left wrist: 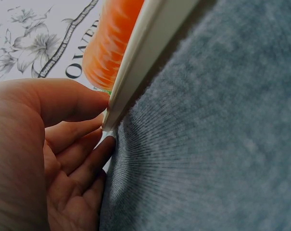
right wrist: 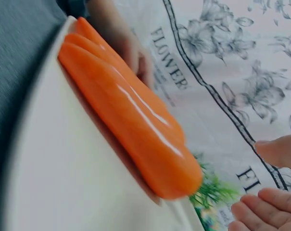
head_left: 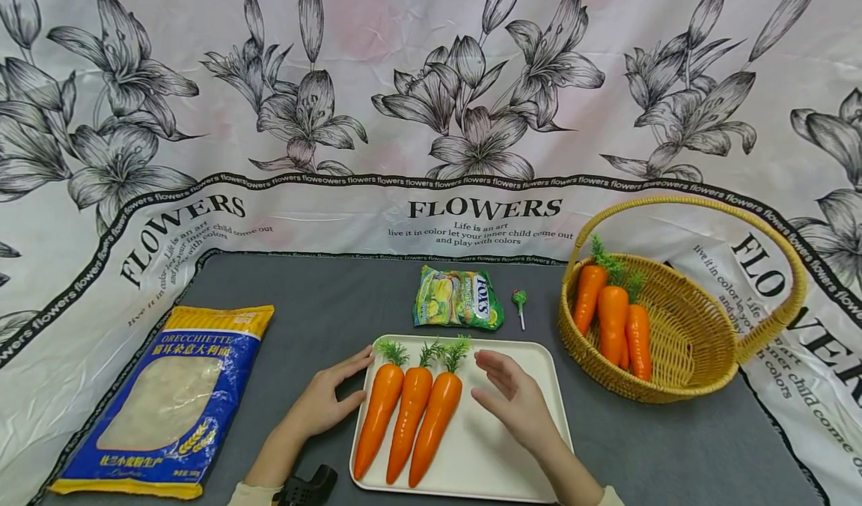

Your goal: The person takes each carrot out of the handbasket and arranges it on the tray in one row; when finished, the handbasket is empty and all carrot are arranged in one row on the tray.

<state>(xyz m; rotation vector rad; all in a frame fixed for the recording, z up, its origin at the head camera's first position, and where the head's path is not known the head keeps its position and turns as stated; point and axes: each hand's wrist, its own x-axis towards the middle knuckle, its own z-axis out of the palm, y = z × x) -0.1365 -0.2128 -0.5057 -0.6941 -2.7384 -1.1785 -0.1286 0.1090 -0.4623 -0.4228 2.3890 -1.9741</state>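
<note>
Three orange carrots [head_left: 414, 416] with green tops lie side by side on the left half of a cream tray [head_left: 512, 453]. My left hand [head_left: 328, 395] is at the tray's left edge. In the left wrist view its thumb [left wrist: 73, 101] touches the rim, and the other fingers reach beside it, rather straight. My right hand [head_left: 515, 397] hovers over the tray's right part, just right of the carrots, its fingers loosely bent and apart from them. The right wrist view shows the carrots [right wrist: 131, 115] close up, with nothing in the right hand [right wrist: 270, 207].
A wicker basket [head_left: 707, 319] with several more carrots [head_left: 613, 326] stands at the right. Behind the tray lie a green Fox's candy bag [head_left: 458, 299] and a lollipop [head_left: 519, 300]. A blue orecchiette pasta bag [head_left: 164, 401] lies at the left on the grey cloth [head_left: 316, 289].
</note>
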